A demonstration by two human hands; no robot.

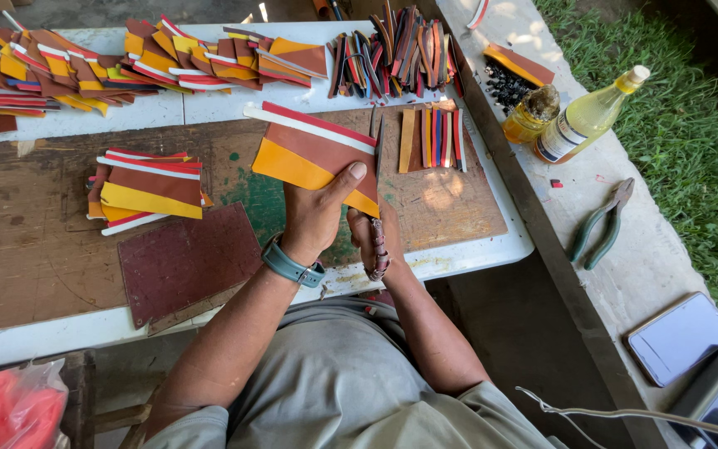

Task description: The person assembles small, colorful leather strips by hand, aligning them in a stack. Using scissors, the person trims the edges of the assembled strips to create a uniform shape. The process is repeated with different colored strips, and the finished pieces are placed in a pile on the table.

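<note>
Between the two hands, over the middle of the board (35,241), a striped panel (313,154) is held up. The left hand (313,218) grips its lower edge, thumb pressed flat on the brown and yellow face, fingers hidden behind it; the panel extends up and left from that hand. The right hand (376,237) is closed around the handles of scissors (378,191), whose blades run up along the panel's right edge, touching or just beside it; whether they are cutting cannot be told. A watch (291,266) sits on the left wrist.

Left of the left hand, a stack (147,189) of like panels lies on the board, well apart from the held one. Below that stack, near the left forearm, lies a dark red sheet (184,262). Above the right hand, just beyond the scissor tips, a row of strips (432,137) lies on the board. Farther up, heaps of coloured pieces (85,62) cover the table (459,258).

Right of the right hand, on a ledge (650,274), stand two bottles (579,120) of yellow liquid. Below them lie pliers (600,224), and nearer the person a phone (679,337).
</note>
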